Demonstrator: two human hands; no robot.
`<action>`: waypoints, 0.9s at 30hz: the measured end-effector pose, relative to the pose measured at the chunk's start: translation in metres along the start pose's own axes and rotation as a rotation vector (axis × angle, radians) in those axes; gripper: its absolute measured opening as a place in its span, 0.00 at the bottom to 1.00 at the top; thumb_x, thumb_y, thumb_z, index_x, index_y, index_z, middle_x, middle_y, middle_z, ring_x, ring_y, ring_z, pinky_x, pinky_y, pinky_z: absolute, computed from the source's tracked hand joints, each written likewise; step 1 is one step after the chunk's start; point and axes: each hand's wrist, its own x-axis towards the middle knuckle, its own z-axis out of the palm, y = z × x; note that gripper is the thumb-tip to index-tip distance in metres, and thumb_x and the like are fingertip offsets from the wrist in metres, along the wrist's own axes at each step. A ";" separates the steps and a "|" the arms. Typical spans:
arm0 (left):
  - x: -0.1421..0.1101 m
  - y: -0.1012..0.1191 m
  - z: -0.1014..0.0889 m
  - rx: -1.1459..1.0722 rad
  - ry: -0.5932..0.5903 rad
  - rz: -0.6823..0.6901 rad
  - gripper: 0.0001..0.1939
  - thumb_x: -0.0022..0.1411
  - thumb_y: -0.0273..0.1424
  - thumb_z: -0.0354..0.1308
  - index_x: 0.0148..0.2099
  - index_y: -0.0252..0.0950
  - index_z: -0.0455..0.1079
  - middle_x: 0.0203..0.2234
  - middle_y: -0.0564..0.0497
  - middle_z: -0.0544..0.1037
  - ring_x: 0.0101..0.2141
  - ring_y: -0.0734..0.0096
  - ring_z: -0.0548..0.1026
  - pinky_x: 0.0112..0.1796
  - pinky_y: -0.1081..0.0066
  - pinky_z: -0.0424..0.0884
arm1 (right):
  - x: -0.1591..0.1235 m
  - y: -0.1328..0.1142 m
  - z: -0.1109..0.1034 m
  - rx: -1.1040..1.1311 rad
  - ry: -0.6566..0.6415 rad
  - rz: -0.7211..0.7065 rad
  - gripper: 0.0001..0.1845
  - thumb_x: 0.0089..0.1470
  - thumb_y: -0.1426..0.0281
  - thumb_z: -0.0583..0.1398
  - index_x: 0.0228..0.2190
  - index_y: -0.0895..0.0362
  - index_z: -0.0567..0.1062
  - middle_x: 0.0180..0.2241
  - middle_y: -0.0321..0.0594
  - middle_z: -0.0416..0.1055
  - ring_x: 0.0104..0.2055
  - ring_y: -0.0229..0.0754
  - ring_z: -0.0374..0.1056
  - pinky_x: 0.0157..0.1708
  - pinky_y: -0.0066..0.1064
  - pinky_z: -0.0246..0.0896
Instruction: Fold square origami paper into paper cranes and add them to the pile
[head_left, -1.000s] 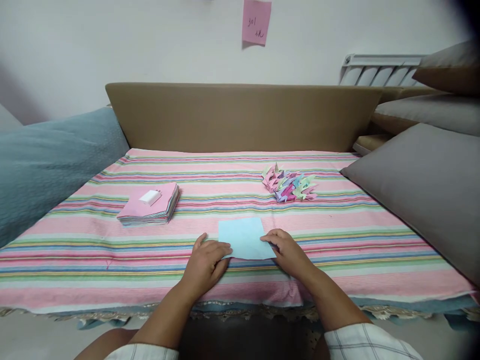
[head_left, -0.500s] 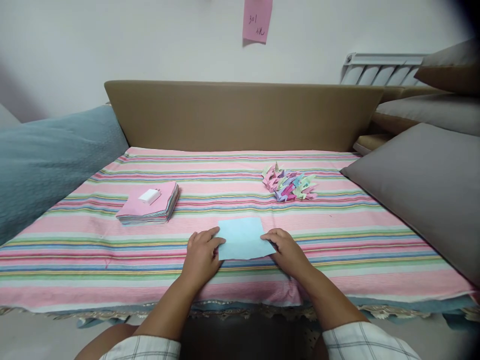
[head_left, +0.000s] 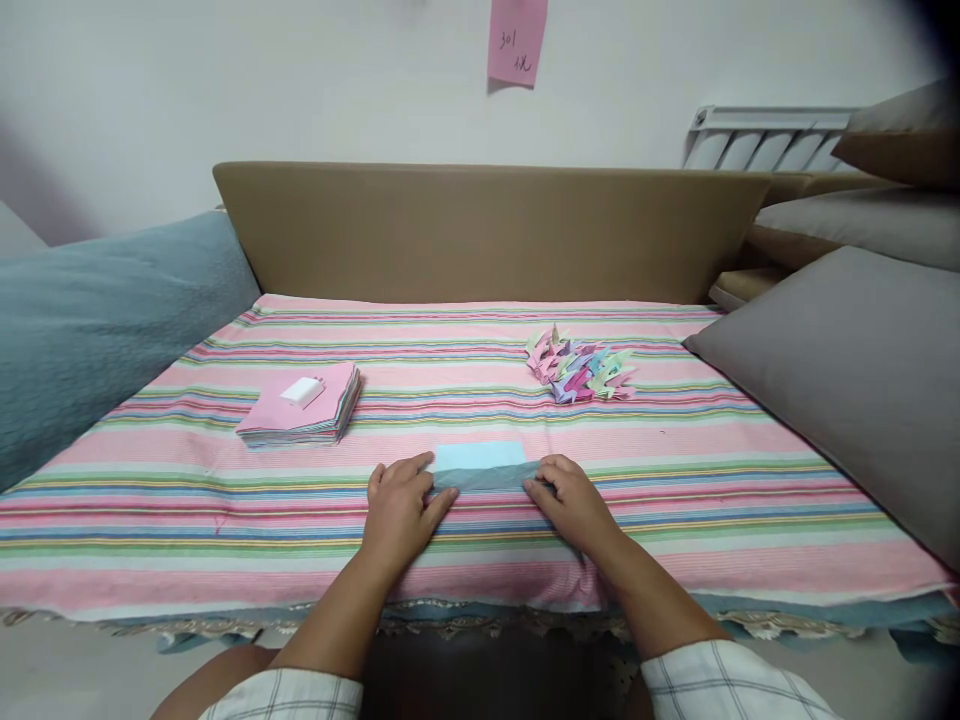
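Light, crease-prone blue paper [head_left: 480, 456] suits edge holds: left hand's [head_left: 396, 508] thumb and forefinger sit apart, right hand's [head_left: 579, 508] pinch its right end.

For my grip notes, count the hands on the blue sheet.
2: the left hand at the left end of the blue sheet, the right hand at its right end.

Before me: striped, mostly pink cloth [head_left: 705, 435], slightly wrinkled; tan padded board [head_left: 487, 235] upright behind it. To my left, blue-grey textured cushion [head_left: 120, 320]; to my right, piled grey-and-brown pillows [head_left: 847, 350]. Handwritten pink paper note [head_left: 517, 45] on white wall [head_left: 315, 90]. White slatted metal rail [head_left: 780, 118] at upper right.
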 end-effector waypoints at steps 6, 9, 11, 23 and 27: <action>0.002 -0.002 0.002 0.014 0.045 -0.006 0.14 0.58 0.41 0.53 0.27 0.39 0.70 0.48 0.48 0.73 0.48 0.58 0.69 0.50 0.52 0.60 | 0.002 0.000 0.005 -0.036 0.029 0.036 0.11 0.55 0.65 0.54 0.24 0.56 0.69 0.32 0.41 0.68 0.38 0.43 0.63 0.41 0.35 0.58; 0.003 -0.003 0.004 0.010 0.067 0.002 0.12 0.58 0.40 0.53 0.27 0.39 0.69 0.47 0.48 0.74 0.47 0.58 0.70 0.49 0.53 0.61 | 0.002 0.001 0.008 -0.063 0.051 0.037 0.12 0.55 0.65 0.54 0.23 0.55 0.69 0.32 0.41 0.68 0.37 0.43 0.63 0.40 0.35 0.58; 0.003 -0.002 0.005 0.006 0.083 0.000 0.11 0.57 0.39 0.54 0.27 0.39 0.69 0.46 0.48 0.74 0.46 0.58 0.70 0.48 0.52 0.61 | 0.003 0.002 0.009 -0.082 0.059 0.037 0.12 0.55 0.65 0.54 0.23 0.55 0.69 0.31 0.41 0.68 0.37 0.43 0.63 0.40 0.35 0.58; -0.004 0.010 0.012 0.111 0.206 0.073 0.11 0.60 0.32 0.51 0.44 0.37 0.66 0.55 0.42 0.65 0.53 0.54 0.63 0.54 0.48 0.50 | 0.003 -0.004 0.011 -0.133 0.069 0.082 0.07 0.53 0.66 0.54 0.27 0.55 0.68 0.33 0.41 0.68 0.38 0.45 0.62 0.40 0.36 0.58; -0.012 0.021 0.013 0.137 0.128 0.297 0.15 0.61 0.37 0.51 0.50 0.44 0.67 0.58 0.47 0.61 0.57 0.54 0.58 0.57 0.46 0.43 | 0.003 -0.005 0.012 -0.131 0.102 0.094 0.10 0.52 0.66 0.55 0.37 0.56 0.69 0.37 0.43 0.69 0.40 0.47 0.63 0.41 0.38 0.58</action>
